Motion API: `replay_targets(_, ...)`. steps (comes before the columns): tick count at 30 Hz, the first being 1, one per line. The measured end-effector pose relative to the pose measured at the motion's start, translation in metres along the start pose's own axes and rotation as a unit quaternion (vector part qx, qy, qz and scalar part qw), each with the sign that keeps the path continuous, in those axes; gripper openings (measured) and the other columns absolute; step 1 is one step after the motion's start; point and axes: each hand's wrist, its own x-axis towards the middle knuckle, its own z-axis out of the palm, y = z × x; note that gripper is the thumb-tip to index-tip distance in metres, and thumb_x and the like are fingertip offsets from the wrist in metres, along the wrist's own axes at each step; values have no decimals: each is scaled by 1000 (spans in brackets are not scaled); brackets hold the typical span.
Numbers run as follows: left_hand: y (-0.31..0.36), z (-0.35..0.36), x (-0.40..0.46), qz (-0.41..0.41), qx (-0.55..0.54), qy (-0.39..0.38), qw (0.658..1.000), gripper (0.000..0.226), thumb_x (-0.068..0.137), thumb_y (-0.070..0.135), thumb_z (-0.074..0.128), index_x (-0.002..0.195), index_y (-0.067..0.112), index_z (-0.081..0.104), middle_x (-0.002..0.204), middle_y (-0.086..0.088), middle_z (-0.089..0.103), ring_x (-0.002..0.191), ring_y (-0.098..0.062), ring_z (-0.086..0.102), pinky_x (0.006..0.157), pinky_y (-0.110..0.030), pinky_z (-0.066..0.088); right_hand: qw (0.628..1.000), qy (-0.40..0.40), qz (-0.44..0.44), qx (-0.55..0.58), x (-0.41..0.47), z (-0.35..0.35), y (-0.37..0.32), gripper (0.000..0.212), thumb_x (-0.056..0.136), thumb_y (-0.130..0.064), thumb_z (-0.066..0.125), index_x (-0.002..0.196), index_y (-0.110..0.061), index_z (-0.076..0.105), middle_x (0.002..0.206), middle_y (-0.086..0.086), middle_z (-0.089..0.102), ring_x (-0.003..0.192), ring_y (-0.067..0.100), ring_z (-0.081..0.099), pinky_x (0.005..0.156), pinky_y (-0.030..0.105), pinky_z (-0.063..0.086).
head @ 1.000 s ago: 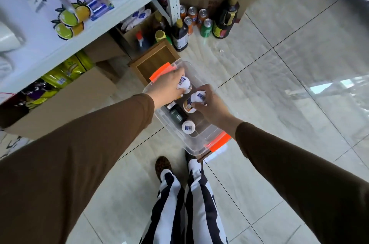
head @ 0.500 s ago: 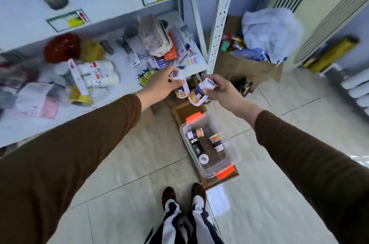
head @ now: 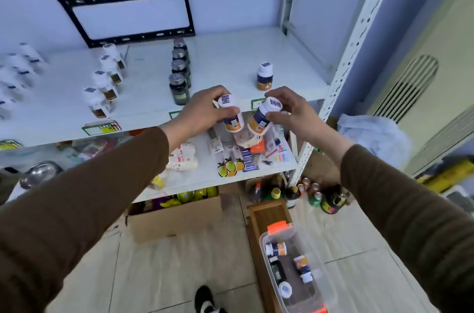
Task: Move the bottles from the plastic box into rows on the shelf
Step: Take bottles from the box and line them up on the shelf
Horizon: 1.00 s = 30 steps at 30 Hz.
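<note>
Just below the shelf point(head: 230, 61) edge, we gripped one orange-labelled bottle per hand, left hand point(head: 202, 110) upright, right hand point(head: 289, 112) tilted, nearer the lone orange-labelled bottle point(head: 264, 79).

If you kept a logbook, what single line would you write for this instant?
left hand grips orange-label bottle | right hand grips second bottle | both at shelf front edge | plastic box: bottles remain

Two white-capped bottles were in hand: one in the left hand point(head: 202, 110), one in the right hand point(head: 295, 112). On the shelf point(head: 230, 56), four dark jars point(head: 179, 74) lined up at twelve o'clock, four white bottles point(head: 105, 82) at ten, and a lone orange-labelled bottle point(head: 264, 79) at one. The plastic box point(head: 325, 287) at five o'clock held four bottles.
</note>
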Motion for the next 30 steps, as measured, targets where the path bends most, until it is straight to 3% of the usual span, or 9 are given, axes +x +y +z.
replay_targets(4, -12, -37, 42, 4, -21, 8, 1000, 35, 80, 40, 78, 92, 14, 58, 85, -3, 69, 49, -4, 56, 46, -24, 47, 999, 5, -41, -35, 55, 2, -19, 33, 81, -8, 72, 111, -13, 59, 108, 6, 67, 92, 13, 61, 88, 37, 50)
replay_targets(9, -28, -73, 92, 1, -71, -13, 997, 38, 80, 38, 79, 106, 18, 60, 95, -6, 69, 51, -9, 64, 49, -24, 54, 996, 19, -49, -67, 116, -5, -33, 31, 80, -14, 72, 108, -14, 60, 104, 7, 65, 91, 16, 61, 86, 44, 51)
replay_targets(13, -37, -85, 124, 1, -96, -48, 994, 32, 82, 26, 78, 108, 14, 64, 97, -9, 69, 59, -13, 65, 66, -37, 62, 992, 30, -43, -118, 155, -13, -39, 27, 85, -15, 70, 108, -20, 59, 106, 0, 65, 90, 9, 60, 82, 29, 49)
replay_targets(17, -40, -91, 155, -6, -103, -54, 993, 31, 83, 22, 78, 109, 14, 63, 97, -7, 69, 62, -12, 68, 68, -34, 62, 986, 28, -44, -160, 193, -25, -42, 28, 86, -10, 70, 112, -18, 60, 112, -3, 64, 89, 0, 57, 74, 8, 45)
replay_targets(20, -42, -91, 179, -9, -109, -63, 992, 31, 82, 21, 78, 109, 14, 63, 100, -6, 68, 68, -15, 69, 71, -36, 62, 977, 15, -53, -207, 220, -38, -34, 32, 87, -7, 69, 117, -14, 60, 112, -4, 61, 97, 7, 56, 77, 4, 41)
replay_targets(25, -43, -85, 218, -18, -109, -63, 992, 30, 81, 17, 77, 108, 14, 64, 107, -10, 67, 74, -18, 70, 73, -35, 62, 962, -47, -39, -265, 259, -63, -11, 38, 86, -5, 67, 121, -19, 60, 118, -6, 63, 106, 10, 56, 91, 20, 43)
replay_targets(30, -43, -70, 247, -36, -102, -69, 992, 31, 81, 15, 76, 110, 13, 63, 108, -10, 66, 65, -11, 70, 64, -24, 59, 949, -137, -14, -284, 277, -69, 13, 40, 84, -3, 70, 117, -23, 62, 116, -7, 63, 108, 16, 57, 92, 29, 46)
